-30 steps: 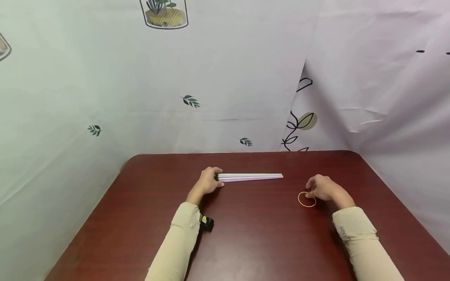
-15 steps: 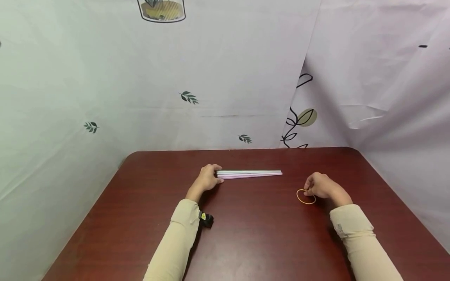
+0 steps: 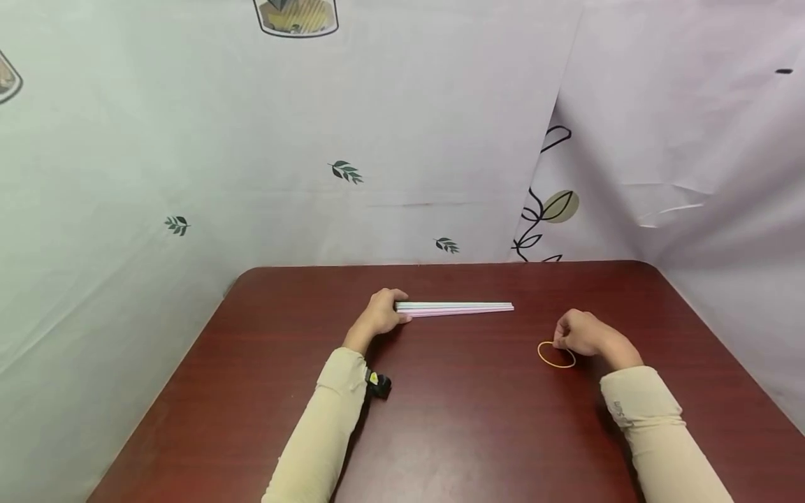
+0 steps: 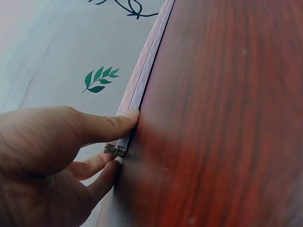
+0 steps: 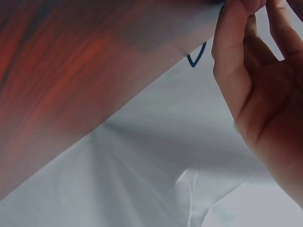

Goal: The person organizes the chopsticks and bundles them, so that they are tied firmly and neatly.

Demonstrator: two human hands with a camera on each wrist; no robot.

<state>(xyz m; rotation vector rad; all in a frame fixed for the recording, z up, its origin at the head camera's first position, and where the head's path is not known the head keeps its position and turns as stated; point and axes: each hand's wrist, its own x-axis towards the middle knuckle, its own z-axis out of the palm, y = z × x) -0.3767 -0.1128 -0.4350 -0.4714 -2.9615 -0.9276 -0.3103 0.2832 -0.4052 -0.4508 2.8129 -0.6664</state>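
Observation:
A bundle of pale chopsticks (image 3: 459, 308), in white, greenish and pink tones, lies across the far part of the table and narrows toward the right. My left hand (image 3: 380, 313) grips its thick left end, thumb on the near side and fingers on the far side. In the left wrist view the glittery square ends of the chopsticks (image 4: 142, 78) show between thumb and fingers. Off to the right, my right hand (image 3: 583, 333) pinches a yellow rubber band (image 3: 539, 351) between thumb and fingertips. The right wrist view cuts off those fingertips, and the band is hidden there.
The dark red wooden table (image 3: 453, 419) has a rounded far edge against a pale curtain (image 3: 402, 140) printed with leaves. A small black device (image 3: 379, 385) is strapped at the left wrist.
The view shifts slightly. The left hand keeps its grip on the chopsticks. The right fingers have closed further together on the rubber band, which stays at about the same spot.

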